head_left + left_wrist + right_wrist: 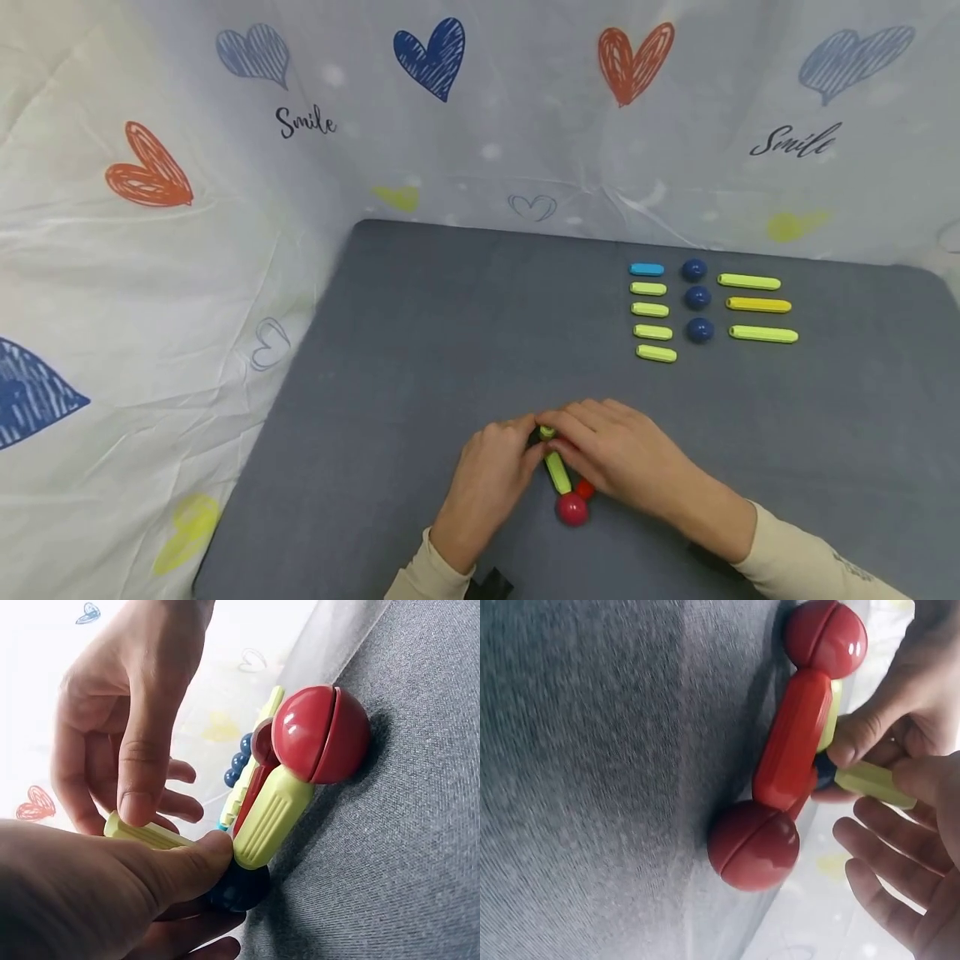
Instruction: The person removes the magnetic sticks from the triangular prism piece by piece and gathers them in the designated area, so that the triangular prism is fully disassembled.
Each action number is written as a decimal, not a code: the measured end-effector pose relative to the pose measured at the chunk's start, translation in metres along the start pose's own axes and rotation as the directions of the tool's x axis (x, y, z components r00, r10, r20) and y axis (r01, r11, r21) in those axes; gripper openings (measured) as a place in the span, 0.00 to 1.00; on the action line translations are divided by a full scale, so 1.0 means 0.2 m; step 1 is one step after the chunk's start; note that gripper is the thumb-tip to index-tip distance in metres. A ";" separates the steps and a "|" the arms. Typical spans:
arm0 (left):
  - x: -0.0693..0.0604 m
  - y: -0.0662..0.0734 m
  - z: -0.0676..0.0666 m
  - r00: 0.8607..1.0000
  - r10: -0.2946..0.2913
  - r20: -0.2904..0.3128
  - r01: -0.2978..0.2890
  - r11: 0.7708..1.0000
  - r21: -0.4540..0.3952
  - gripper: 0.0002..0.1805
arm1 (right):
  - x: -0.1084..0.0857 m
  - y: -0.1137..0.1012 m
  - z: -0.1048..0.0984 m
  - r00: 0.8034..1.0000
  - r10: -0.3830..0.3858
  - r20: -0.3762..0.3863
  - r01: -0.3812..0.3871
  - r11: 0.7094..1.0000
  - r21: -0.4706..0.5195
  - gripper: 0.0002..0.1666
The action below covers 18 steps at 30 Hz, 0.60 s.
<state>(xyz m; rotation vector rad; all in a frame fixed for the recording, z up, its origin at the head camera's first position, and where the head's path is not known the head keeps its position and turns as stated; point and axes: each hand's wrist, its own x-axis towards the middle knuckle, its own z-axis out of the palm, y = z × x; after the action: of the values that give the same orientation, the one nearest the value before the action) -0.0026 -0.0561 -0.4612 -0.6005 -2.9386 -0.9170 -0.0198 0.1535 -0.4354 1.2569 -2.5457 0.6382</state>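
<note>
Bracing looks like the delicate part: the left hand (487, 475) grips a dark blue ball (241, 891) between its thumb and fingers, while the right hand (626, 454) pinches the upper lime rod (874, 784) near its outer end. That rod juts up from the ball, on the near part of the counter (420, 350), where the ball also meets the lower lime rod (557, 472). This one runs down to a red ball (572, 509), tied by a red rod (793, 739) to a second red ball (754, 845). A sideways push at the rod's outer end could lever the dark blue ball round and pop the lower lime rod off — the joints seem to be mere end contacts. The red balls have no hand on them, so a tug at the top might drag or roll the whole frame. The left thumb sits right at the joint — it could keep the rod from seating squarely, and whether the end is fully home I cannot tell.
</note>
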 end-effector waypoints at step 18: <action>0.01 0.00 -0.01 1.000 0.000 0.021 0.000 1.000 -0.027 0.15 | -0.07 -0.07 -0.01 0.997 0.045 -0.069 -0.050 0.996 -0.073 0.21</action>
<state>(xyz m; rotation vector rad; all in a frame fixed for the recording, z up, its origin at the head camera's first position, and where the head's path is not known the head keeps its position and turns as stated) -0.0042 -0.0566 -0.4605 -0.6148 -2.9488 -0.9572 -0.0003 0.1569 -0.4357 1.1347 -2.5267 0.5797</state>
